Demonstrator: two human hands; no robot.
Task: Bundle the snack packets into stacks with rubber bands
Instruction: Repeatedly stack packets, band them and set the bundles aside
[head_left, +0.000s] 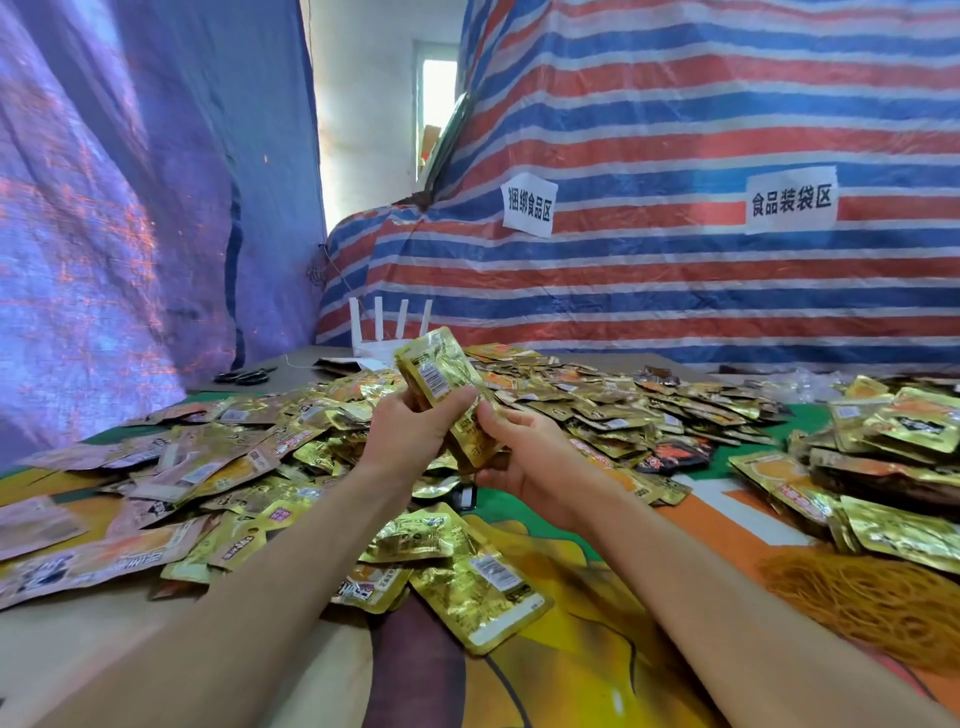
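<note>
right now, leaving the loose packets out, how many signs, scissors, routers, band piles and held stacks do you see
signs: 2
scissors: 1
router: 1
band pile: 1
held stack: 1
total: 6

My table's covered in a printed cloth (597, 649), all orange, green and yellow, and it's basically buried: gold snack packets (597, 410) heaped across the middle, paler brownish packets (171, 467) spread on the left, a taller pile (893, 457) on the right. Rubber bands (872, 603) heaped near right, scissors (247, 375) and a white router (387, 338) at the far edge
</note>
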